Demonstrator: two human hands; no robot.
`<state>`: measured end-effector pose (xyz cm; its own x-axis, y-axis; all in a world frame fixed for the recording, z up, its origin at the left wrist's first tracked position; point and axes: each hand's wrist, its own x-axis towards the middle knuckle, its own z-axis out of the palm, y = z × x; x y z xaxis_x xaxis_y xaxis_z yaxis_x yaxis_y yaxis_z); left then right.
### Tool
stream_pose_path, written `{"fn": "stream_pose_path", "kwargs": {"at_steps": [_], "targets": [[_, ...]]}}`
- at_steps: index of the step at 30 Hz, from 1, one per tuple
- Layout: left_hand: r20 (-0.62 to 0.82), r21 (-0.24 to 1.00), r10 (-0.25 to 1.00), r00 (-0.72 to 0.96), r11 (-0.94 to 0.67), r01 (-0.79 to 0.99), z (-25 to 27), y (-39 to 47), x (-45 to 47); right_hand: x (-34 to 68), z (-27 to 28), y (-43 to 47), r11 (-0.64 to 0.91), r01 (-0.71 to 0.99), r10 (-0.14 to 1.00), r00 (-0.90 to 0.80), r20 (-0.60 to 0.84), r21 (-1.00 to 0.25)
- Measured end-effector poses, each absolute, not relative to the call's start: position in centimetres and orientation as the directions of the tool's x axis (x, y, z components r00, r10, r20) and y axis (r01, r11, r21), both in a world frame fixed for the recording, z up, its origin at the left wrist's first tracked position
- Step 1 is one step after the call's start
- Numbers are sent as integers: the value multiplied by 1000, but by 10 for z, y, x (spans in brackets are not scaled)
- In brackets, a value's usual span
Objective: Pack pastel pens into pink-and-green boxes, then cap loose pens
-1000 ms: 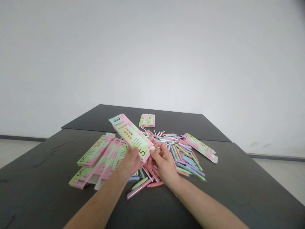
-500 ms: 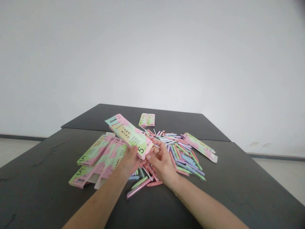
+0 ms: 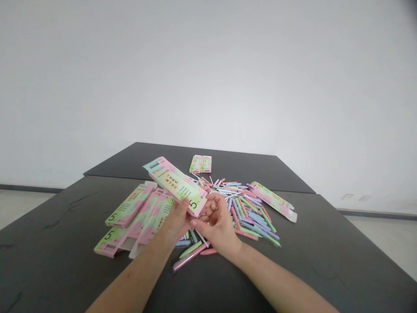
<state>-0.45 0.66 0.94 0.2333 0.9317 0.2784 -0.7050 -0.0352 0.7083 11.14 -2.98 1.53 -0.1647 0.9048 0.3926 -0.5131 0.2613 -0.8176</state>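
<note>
Nearest on the matte black bench point(image 3: 319, 256): a slim pinkish-purple tube point(image 3: 189, 256), slantwise at the front edge of a loose heap of slim pastel pens point(image 3: 257, 222). Pens were pink-red, green, blue and purple, pointing various ways, mid-bench, under and right of the hands. Left of the heap: a cluster of flat pink-and-green cardboard boxes point(image 3: 128, 211), marked "5", overlapping, with white end flaps showing.

Left hand point(image 3: 177, 221): closed on the lower part of a long flat pink, green and yellow cardboard box point(image 3: 176, 182). Thumb at its edge, remaining fingers mostly hidden. That box was held up off the bench, tilted, "5" end low and toward the right hand, other end up and to the left.

Right hand point(image 3: 220, 224): part open, fingers curled by the "5" end of the held box, thumb spread apart below. Couldn't tell if the fingertips touched it or had hold of anything.

Past the hands: thin white sticks point(image 3: 232, 195) across the far part of the heap. Right edge of heap: an open pink-and-green carton point(image 3: 272, 200), flat, slanted, pale flaps out at its near end.

Farther, on the bench's rear section: two upright-printed pastel boxes point(image 3: 206, 165), side by side. Behind everything, a pale grey wall point(image 3: 208, 78) with a dark skirting strip point(image 3: 32, 188).
</note>
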Motion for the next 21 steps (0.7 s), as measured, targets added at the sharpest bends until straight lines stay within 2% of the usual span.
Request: {"fn": "stream_pose_path", "kwargs": {"at_steps": [4, 12, 18, 21], "targets": [[284, 700, 923, 260, -15, -714, 6, 9, -6, 113, 11, -28, 306, -412, 903, -161, 398, -858], [318, 708, 917, 240, -61, -704, 4, 8, -3, 117, 19, -24, 318, -325, 912, -153, 381, -891], [275, 690, 921, 275, 10, -724, 1, 12, -6, 124, 26, -24, 254, -417, 889, -255, 380, -873], [250, 673, 935, 253, 20, -740, -3, 16, -6, 125, 26, -22, 230, -451, 899, -241, 366, -863]]}}
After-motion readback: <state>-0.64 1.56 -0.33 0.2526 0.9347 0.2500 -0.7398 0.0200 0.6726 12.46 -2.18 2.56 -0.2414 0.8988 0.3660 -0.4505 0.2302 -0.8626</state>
